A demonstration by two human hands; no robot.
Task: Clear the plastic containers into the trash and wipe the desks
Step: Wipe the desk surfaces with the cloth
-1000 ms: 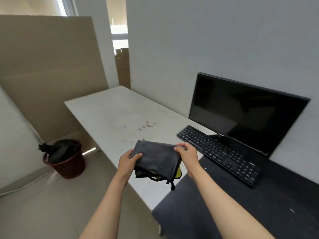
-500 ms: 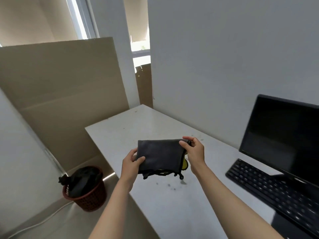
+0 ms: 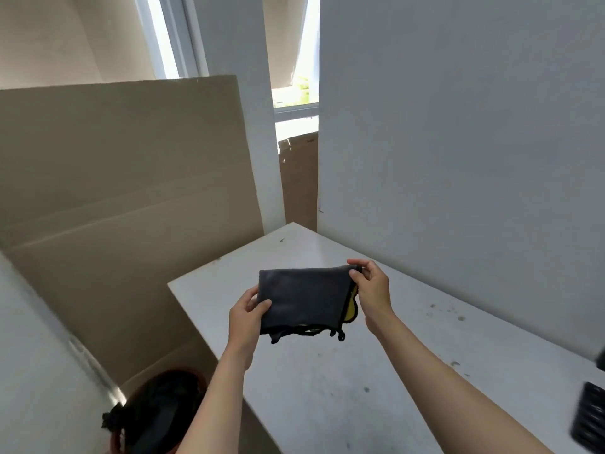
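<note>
With no containers showing, both hands, left hand and right hand, are pinching the folded grey cloth above the smudged white surface, wiping seemingly not begun.

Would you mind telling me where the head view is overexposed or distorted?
Head view: the window is blown out white; wide-angle distortion bends the cardboard sheet and wall edges; the keyboard at the right edge is blurred.

Walls: I see a plain grey wall on my right.
Window: bright daylight through a window behind.
Board: a tall cardboard sheet leaning left.
</note>
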